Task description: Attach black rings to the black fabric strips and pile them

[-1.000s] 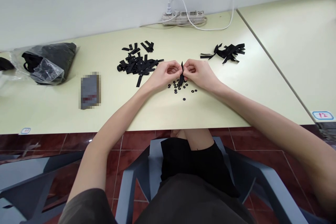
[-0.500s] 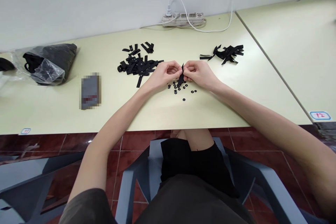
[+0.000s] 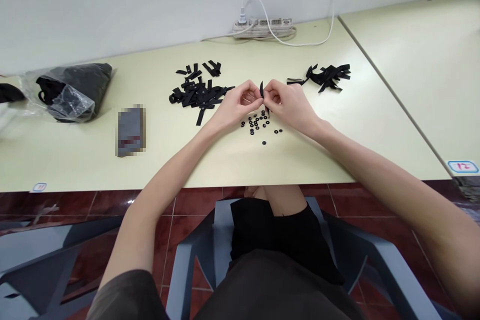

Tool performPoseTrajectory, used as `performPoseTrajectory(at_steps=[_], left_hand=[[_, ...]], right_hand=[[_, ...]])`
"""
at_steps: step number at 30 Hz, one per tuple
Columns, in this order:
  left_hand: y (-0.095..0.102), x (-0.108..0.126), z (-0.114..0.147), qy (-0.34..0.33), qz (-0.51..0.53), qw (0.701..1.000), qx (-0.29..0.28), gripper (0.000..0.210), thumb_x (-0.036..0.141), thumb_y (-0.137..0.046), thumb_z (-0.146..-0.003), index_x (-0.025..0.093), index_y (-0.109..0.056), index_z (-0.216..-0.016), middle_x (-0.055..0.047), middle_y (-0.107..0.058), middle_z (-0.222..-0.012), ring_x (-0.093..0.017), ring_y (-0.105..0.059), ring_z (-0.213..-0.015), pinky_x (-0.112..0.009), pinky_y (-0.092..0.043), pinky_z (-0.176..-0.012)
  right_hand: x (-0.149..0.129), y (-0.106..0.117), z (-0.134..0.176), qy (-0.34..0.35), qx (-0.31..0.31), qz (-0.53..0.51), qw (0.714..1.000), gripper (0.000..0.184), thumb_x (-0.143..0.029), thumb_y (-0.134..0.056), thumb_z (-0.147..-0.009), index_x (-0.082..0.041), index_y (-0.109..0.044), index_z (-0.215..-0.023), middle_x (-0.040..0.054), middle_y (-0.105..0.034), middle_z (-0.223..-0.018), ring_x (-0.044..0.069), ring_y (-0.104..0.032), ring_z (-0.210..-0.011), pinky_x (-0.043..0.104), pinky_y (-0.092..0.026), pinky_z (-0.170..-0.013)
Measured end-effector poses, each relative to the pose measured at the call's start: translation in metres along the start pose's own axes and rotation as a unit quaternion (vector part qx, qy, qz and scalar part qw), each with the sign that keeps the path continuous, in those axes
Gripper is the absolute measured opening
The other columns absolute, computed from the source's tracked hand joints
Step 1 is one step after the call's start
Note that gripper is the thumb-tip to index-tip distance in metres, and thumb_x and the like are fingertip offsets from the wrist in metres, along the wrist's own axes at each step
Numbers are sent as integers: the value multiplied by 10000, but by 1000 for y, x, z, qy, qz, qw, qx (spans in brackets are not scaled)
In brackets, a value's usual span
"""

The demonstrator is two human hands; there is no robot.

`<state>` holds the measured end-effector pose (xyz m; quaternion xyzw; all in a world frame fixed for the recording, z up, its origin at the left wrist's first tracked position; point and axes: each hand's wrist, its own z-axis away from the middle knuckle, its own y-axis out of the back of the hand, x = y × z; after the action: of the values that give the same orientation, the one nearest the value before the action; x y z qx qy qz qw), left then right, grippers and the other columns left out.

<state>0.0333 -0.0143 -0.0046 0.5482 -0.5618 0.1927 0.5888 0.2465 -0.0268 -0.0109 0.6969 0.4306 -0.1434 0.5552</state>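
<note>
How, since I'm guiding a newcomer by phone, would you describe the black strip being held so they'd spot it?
On the pale table, find the scattered black discs. Just beyond, the left hand and right hand meet at a black strip. It alone is pinched, unlike the strips piled on either side.

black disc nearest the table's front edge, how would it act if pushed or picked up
The black disc lies flat, so it would probably slide rather than roll. It looks small and thin, so it's likely light. Its low edge may be awkward to pinch.

Dark grey short-sleeved top (image 3: 277, 287) over plain black shorts (image 3: 253, 232).
</note>
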Motion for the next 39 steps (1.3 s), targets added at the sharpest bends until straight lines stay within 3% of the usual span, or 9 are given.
performPoseTrajectory(at_steps=[6,14,20,27,39], left_hand=[[0,3,2,-42,-44,998,-3,118,253,-747,-1034,238,-641,-984,-29,-740,-999,-175,-690,-883,-341,-566,-861],[-2,7,6,-49,-154,987,0,122,180,-675,-1076,237,-620,-983,-50,-756,-1024,-210,-694,-943,-357,-535,-906],[-3,6,5,-69,-240,968,16,184,191,-628,-1105,237,-570,-937,-57,-752,-1000,-225,-695,-938,-374,-526,-909],[-2,7,8,-80,-343,936,-1,58,223,-634,-1116,228,-640,-1059,-87,-757,-1094,-285,-717,-1100,-421,-555,-1011],[-7,9,11,-77,-319,944,10,128,240,-540,-1181,217,-649,-1118,-106,-770,-1136,-272,-724,-1043,-387,-541,-939]], right_hand=[[2,0,-1,13,14,33,999,109,-320,-628,-1083,-261,-675,-1005,56,-735,-793,230,-599,-717,418,-481,-795],[5,-5,-1,24,21,70,997,86,-291,-617,-1082,-255,-682,-1039,81,-773,-855,244,-624,-744,409,-458,-780],[5,-10,0,33,36,89,995,107,-258,-585,-1109,-245,-676,-1055,86,-786,-889,232,-632,-742,397,-442,-763],[9,-12,0,49,37,61,996,113,-290,-606,-1125,-257,-687,-1054,62,-782,-840,230,-650,-743,397,-489,-781],[3,-7,0,21,27,0,999,99,-235,-637,-1074,-253,-666,-980,61,-785,-840,233,-689,-759,424,-524,-832]])
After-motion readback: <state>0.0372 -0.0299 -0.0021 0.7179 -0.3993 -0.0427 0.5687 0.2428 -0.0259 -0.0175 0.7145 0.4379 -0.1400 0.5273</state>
